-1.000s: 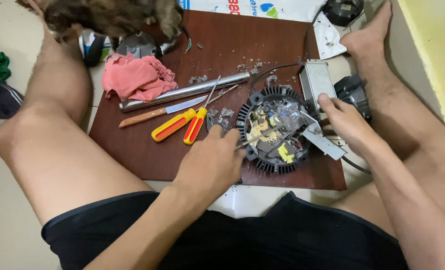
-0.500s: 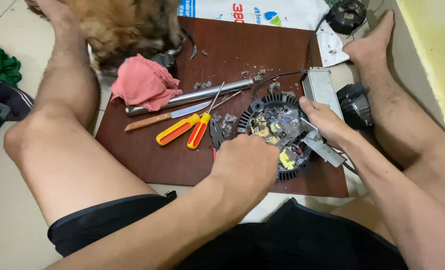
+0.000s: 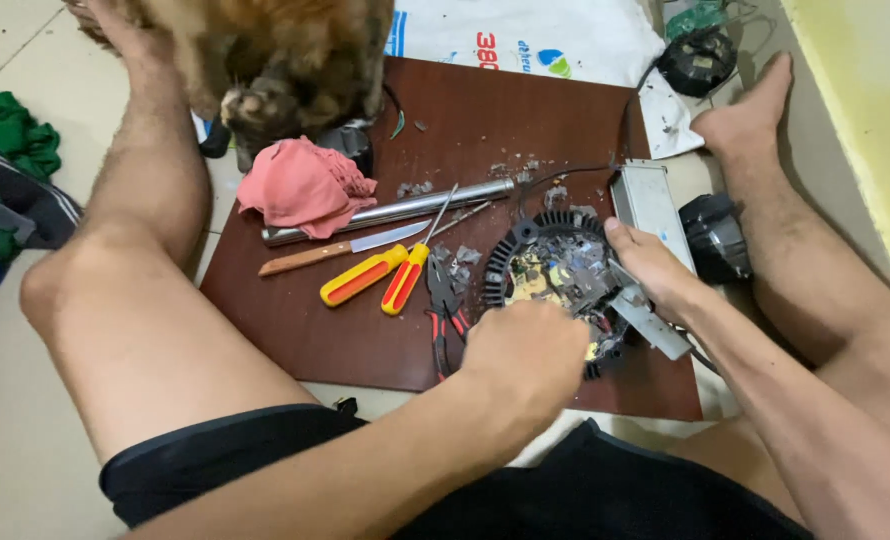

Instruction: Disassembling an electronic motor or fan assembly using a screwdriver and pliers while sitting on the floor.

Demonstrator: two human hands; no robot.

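Note:
A round black finned lamp housing (image 3: 545, 262) with its circuit board exposed lies on a dark brown board (image 3: 315, 335) between my legs. My left hand (image 3: 525, 352) is closed in a fist over the housing's near rim and hides what its fingers hold. My right hand (image 3: 653, 270) grips the housing's right rim, next to a bent grey metal bracket (image 3: 655, 325). Red-handled pliers (image 3: 445, 315) lie just left of my left hand.
On the board lie two yellow-and-red screwdrivers (image 3: 365, 275), a wooden-handled knife (image 3: 335, 252), a metal tube (image 3: 405, 210), a pink cloth (image 3: 305, 185) and debris. A furry animal (image 3: 285, 60) crouches at the far edge. A grey metal box (image 3: 650, 195) sits at right.
My left hand has moved from the board by the pliers onto the housing's near rim. The animal has come further over the board's far edge. My right hand stays on the right rim.

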